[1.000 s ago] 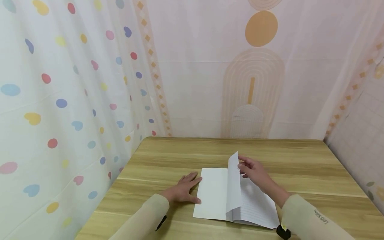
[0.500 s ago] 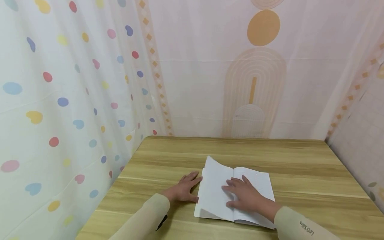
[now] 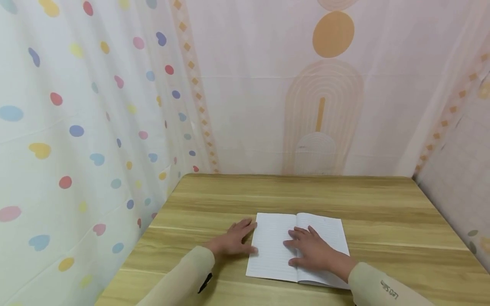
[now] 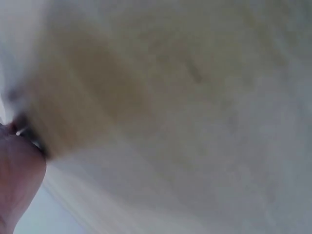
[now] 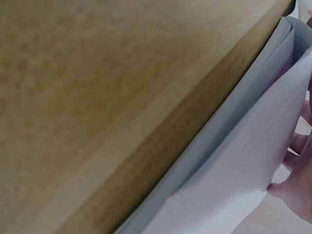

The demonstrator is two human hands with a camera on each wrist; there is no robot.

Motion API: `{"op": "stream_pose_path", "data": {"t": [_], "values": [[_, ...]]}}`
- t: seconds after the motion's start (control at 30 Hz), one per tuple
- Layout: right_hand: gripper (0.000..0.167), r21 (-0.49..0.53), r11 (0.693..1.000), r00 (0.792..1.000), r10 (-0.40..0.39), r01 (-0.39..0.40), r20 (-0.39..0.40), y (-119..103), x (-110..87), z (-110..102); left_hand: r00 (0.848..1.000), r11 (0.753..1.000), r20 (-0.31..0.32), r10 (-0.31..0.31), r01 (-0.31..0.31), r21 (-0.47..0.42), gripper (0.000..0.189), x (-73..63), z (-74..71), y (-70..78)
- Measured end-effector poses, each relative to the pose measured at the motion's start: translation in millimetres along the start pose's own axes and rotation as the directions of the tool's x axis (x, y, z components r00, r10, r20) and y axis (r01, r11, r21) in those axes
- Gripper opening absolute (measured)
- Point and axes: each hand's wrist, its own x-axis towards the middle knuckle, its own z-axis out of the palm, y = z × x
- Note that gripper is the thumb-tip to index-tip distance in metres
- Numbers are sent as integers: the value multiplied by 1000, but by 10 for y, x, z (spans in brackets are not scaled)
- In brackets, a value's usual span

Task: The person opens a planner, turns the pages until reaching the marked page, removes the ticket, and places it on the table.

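A white lined notebook [image 3: 273, 263] lies spread on the wooden table, its fold running down the middle. My right hand [image 3: 311, 250] rests over the fold with fingers spread, their tips on the left page. In the right wrist view, fingers [image 5: 298, 180] of that hand touch the notebook [image 5: 234, 180], whose stacked page edges show. My left hand [image 3: 234, 239] lies at the notebook's left edge, fingers spread, thumb and a fingertip right at the page border. The left wrist view is blurred, with part of the left hand [image 4: 19, 180] at its left side.
The wooden table [image 3: 214, 191] stretches out around the notebook. Behind it hangs a pale curtain with arch shapes [image 3: 245, 106]. A dotted curtain [image 3: 115, 106] hangs along the left side, and another pale curtain [image 3: 459, 170] on the right.
My right hand has moved left and down from the raised leaf's edge to the notebook's fold. That leaf has turned over to the left and now lies flat. My left hand has stayed nearly still.
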Motion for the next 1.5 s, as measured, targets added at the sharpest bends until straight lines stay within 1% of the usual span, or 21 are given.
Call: {"op": "stream_pose_path", "data": {"t": [0.07,0.1,0.2,0.27,0.4,0.47,0.53,0.63,0.73,0.8,0.9,1.13,1.5], "values": [[62,5,1000,1000,-3,3,-15,32,-4,4,1000,999,13,-7,7,43,99,-10,13,26],[65,10,1000,1000,-3,4,-23,52,-11,4,1000,999,15,-8,7,51,101,-14,18,38],[73,18,1000,999,10,-9,-53,132,-56,4,1000,998,12,-7,6,56,101,-12,21,63],[75,23,999,996,29,-27,-80,200,-106,0,1000,998,13,-8,7,62,101,-5,25,66],[73,43,995,986,94,-89,-136,364,-236,-27,1000,998,16,-7,6,67,101,8,37,54],[70,30,992,979,124,-121,-160,458,-300,-45,1000,998,14,-5,4,64,101,12,43,45],[69,-3,988,973,152,-155,-175,559,-358,-57,1000,998,11,-1,0,65,101,16,50,34],[71,-45,976,960,202,-214,-193,709,-433,-70,1000,998,6,3,-3,70,101,19,61,20],[75,-39,961,942,262,-275,-208,830,-504,-90,1000,997,0,10,-10,72,101,12,62,22],[77,-11,952,931,297,-306,-212,881,-548,-114,1000,997,-3,15,-15,69,101,7,62,28],[80,24,945,924,324,-326,-202,916,-591,-156,1000,998,-5,16,-16,66,101,2,62,35],[84,30,942,927,335,-335,-170,922,-592,-217,1000,998,-12,10,-10,67,100,6,70,37],[86,28,939,927,344,-344,-149,936,-582,-216,1000,998,-17,8,-7,69,100,-5,68,54]]}}
